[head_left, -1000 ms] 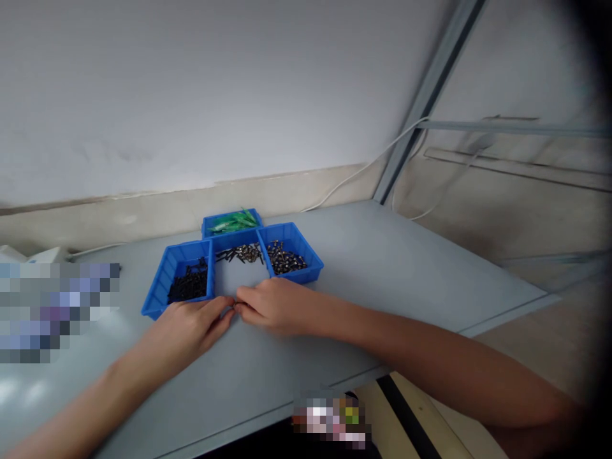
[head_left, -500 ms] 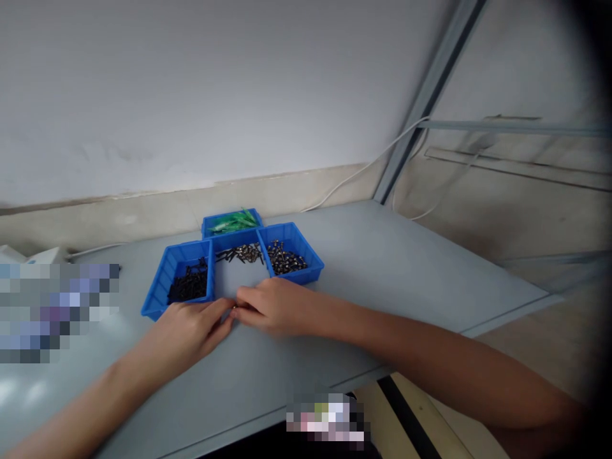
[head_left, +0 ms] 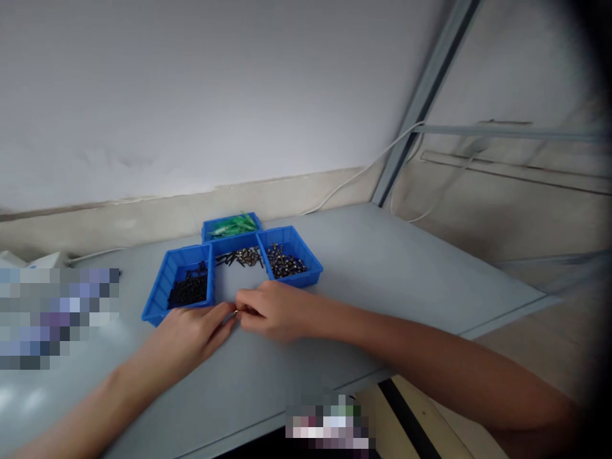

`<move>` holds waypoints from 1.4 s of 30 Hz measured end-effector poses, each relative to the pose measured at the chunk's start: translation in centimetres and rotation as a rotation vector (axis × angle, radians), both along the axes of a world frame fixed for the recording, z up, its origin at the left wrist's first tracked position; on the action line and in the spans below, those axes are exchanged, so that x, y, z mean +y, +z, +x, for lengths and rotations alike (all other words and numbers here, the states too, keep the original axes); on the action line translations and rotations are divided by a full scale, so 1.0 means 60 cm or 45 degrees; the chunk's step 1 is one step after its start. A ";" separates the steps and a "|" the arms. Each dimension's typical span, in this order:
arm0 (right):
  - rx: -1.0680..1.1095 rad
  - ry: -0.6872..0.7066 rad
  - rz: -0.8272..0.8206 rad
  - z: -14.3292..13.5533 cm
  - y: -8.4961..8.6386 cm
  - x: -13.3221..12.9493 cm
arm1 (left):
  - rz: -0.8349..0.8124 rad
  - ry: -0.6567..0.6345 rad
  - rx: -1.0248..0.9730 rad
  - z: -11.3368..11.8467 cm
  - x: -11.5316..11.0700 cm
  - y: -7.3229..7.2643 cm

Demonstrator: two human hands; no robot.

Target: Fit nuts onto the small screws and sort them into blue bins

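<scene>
My left hand (head_left: 198, 331) and my right hand (head_left: 270, 310) meet fingertip to fingertip just in front of the blue bins. Between their pinched fingers shows a tiny brass-coloured part (head_left: 236, 312), mostly hidden. Beside my left hand is a blue bin (head_left: 155, 290) with black screw-like pieces (head_left: 189, 288). Behind my right hand, another blue bin (head_left: 313, 264) holds small metal parts (head_left: 285, 261). At the back, a third blue bin (head_left: 208, 234) contains green plastic pieces (head_left: 234, 225). A loose pile of mixed dark and metallic parts (head_left: 243, 256) lies on the table between the bins.
The grey table (head_left: 382, 268) meets a wall at the back. A metal frame post (head_left: 421, 108) rises at the right, with a white cable (head_left: 344, 185) running to it. Blurred-out items (head_left: 62, 312) lie at the left, and a cardboard-coloured box (head_left: 406, 414) is below the front edge.
The view has shifted slightly. Both hands stay together, and a little more of the brass-coloured part shows between the fingertips.
</scene>
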State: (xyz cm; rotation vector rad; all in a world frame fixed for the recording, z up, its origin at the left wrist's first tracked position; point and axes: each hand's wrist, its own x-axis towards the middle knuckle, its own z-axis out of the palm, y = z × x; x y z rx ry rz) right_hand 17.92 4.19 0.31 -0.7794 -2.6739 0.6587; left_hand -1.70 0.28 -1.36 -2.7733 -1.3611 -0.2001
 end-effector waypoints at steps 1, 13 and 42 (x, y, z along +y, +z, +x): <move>0.005 0.011 -0.025 0.001 0.000 0.000 | 0.006 -0.003 -0.012 -0.001 0.000 -0.001; -0.122 -0.076 0.393 -0.002 -0.009 -0.009 | -0.007 0.005 0.008 0.000 0.001 -0.003; -0.228 0.020 0.405 0.003 -0.020 0.003 | 0.308 -0.049 -0.110 -0.003 0.002 -0.004</move>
